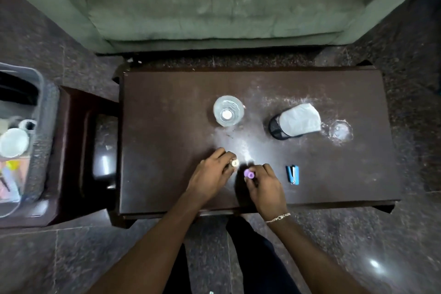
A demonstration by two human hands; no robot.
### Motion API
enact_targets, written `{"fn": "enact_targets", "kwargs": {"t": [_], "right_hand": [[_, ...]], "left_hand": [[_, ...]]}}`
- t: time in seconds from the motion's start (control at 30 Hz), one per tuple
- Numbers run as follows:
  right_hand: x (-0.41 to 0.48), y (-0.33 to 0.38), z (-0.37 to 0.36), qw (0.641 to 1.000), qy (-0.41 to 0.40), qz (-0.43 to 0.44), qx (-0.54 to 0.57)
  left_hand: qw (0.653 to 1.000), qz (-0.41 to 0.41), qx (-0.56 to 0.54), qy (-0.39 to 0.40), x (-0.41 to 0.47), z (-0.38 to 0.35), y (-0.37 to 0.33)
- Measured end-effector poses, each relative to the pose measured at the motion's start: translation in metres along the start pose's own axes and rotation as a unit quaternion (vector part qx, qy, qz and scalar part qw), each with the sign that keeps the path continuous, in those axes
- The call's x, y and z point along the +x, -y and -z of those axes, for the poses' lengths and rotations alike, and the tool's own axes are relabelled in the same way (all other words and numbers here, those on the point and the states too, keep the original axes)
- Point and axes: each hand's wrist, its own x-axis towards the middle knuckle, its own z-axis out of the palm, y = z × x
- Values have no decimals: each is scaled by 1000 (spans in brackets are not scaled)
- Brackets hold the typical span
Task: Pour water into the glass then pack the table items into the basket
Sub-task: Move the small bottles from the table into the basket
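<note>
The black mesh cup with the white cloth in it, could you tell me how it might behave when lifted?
The mesh cup looks open-weave, so it is probably light and stiff. The white cloth bulges well past its rim toward the clear glass; being floppy, it may slip out if the cup tilts. Gripping the cup wall seems safer than pulling the cloth.

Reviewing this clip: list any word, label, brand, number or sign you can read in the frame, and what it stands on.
None can be read.
Water bottle: seen from above, no label visible.
Blue stapler: no marking legible.
Purple item in the right hand: no print shows.
Basket contents: blurred, any print unreadable.
</note>
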Motion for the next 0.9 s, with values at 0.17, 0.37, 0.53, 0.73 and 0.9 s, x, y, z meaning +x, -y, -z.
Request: {"fn": "enact_targets", "kwargs": {"t": [0.17, 0.37, 0.53, 0.73, 0.9], "right_hand": [[6, 88, -8, 997, -5, 65, 46], [5, 216, -41, 982, 42, 157, 93], [-1, 315, -77, 961, 89, 243, 100], [-19, 420, -136, 928, 148, 321, 117], [-23, 484, -183, 905, 232, 356, 35]], "left_hand": [[996, 16, -1, -92, -48, 71, 39], [978, 53, -2, -203, -119, 163, 104], [946, 104, -20, -307, -181, 222, 164], [906, 182, -31, -382, -251, 263, 238], [874, 285, -25, -394, -277, 267, 277]]}}
